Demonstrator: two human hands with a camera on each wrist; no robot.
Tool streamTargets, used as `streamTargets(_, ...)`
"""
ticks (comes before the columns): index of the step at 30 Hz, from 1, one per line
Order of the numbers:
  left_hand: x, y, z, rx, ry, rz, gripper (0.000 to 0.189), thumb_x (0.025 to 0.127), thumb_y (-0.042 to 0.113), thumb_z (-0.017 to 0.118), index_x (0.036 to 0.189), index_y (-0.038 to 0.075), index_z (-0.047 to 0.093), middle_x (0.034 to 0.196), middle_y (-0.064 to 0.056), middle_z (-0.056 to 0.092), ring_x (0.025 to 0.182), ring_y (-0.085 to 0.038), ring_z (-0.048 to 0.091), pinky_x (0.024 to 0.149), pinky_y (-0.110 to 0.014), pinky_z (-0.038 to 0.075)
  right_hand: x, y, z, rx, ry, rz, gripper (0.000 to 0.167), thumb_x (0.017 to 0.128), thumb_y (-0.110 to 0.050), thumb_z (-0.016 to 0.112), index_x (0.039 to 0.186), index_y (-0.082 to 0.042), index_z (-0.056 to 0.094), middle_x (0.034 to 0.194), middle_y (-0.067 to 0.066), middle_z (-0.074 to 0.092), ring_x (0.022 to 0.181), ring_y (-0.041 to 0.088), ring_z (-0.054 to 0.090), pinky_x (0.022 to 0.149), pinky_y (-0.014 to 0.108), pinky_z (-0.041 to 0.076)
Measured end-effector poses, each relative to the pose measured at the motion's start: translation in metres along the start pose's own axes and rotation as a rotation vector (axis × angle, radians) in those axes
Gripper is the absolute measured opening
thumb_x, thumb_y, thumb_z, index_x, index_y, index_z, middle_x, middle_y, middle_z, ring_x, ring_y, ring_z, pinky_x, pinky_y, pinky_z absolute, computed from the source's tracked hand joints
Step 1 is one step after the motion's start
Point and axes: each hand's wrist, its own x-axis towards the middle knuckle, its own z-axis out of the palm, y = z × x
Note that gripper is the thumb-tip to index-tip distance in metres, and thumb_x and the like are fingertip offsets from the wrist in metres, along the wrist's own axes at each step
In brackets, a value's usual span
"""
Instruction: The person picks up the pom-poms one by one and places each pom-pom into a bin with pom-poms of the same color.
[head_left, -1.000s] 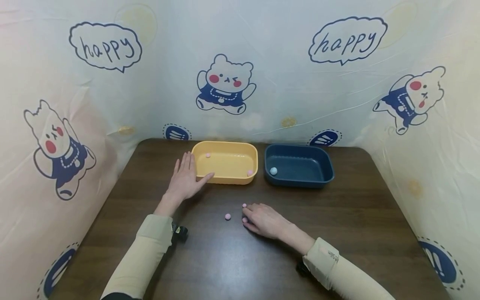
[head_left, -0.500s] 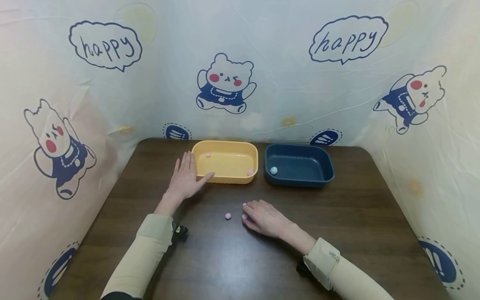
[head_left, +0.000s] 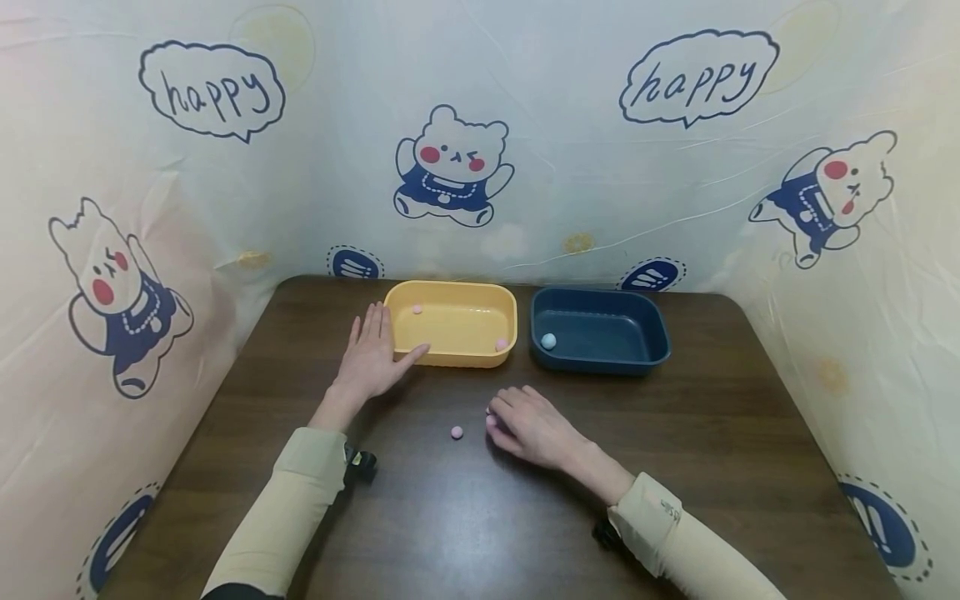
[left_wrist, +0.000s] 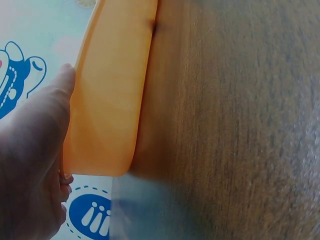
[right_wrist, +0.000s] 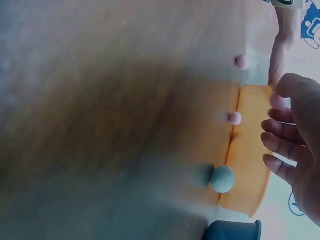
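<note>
My left hand (head_left: 369, 362) rests on the left end of a yellow tray (head_left: 453, 360), its fingers straight and the thumb along the near rim. In the left wrist view the thumb lies at the rim of the same tray (left_wrist: 107, 100). My right hand (head_left: 534, 429) is just above the table, pinching a small pink ball (right_wrist: 278, 101) between thumb and index finger. On the table are one pink ball (head_left: 457, 432) to its left, a smaller pink ball (right_wrist: 235, 118), and a blue-green ball (right_wrist: 223, 179) hidden by the hand in the head view.
To the right of the yellow tray stands a dark blue tray (head_left: 600, 365) with a light blue ball (head_left: 549, 342) inside. The yellow tray holds two pink balls, one at the back left (head_left: 417, 309), one at the front right. A printed cloth (head_left: 562, 192) surrounds the brown table (head_left: 420, 517).
My right hand has taken hold of a pink ball from the table and risen slightly, away from me. The left hand has stayed on the yellow tray.
</note>
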Motion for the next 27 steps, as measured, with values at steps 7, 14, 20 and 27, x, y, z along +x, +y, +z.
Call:
streamTargets(7,0.000,0.001,0.000,-0.007,0.000,-0.001,0.125,0.099,0.090,0.035,0.174,-0.003,-0.003,0.185,-0.021,-0.008,0.174,-0.043,-0.002,0.142,-0.061,-0.001,0.002,0.006,-0.002,-0.023,0.091,-0.021,0.010,0.107,-0.027,0.071,0.108,-0.018,0.073,0.099,-0.004,0.069,0.093,0.014,0.063,0.085,0.031,0.055)
streamTargets(14,0.001,0.000,0.001,-0.005,0.000,-0.003,0.125,0.099,0.091,0.034,0.174,-0.002,-0.005,0.185,-0.019,-0.010,0.174,-0.043,-0.002,0.142,-0.060,-0.002,0.006,0.014,-0.003,0.008,0.113,0.020,0.014,0.106,-0.028,0.074,0.112,-0.016,0.073,0.102,-0.002,0.071,0.095,0.016,0.064,0.090,0.034,0.056)
streamTargets(20,0.000,0.000,0.001,-0.003,0.002,-0.002,0.125,0.099,0.090,0.035,0.174,-0.002,-0.005,0.185,-0.020,-0.009,0.174,-0.043,0.000,0.142,-0.060,-0.002,0.011,0.019,-0.007,0.004,0.137,0.038,0.014,0.107,-0.027,0.072,0.113,-0.014,0.073,0.103,0.000,0.072,0.095,0.018,0.064,0.088,0.035,0.056)
streamTargets(27,0.001,-0.001,0.001,-0.006,0.004,0.002,0.126,0.099,0.091,0.035,0.174,-0.002,-0.005,0.185,-0.020,-0.010,0.174,-0.043,-0.001,0.142,-0.060,-0.002,0.015,0.028,-0.011,-0.007,0.192,0.062,0.012,0.109,-0.024,0.069,0.110,-0.013,0.072,0.102,0.001,0.071,0.093,0.019,0.064,0.082,0.034,0.054)
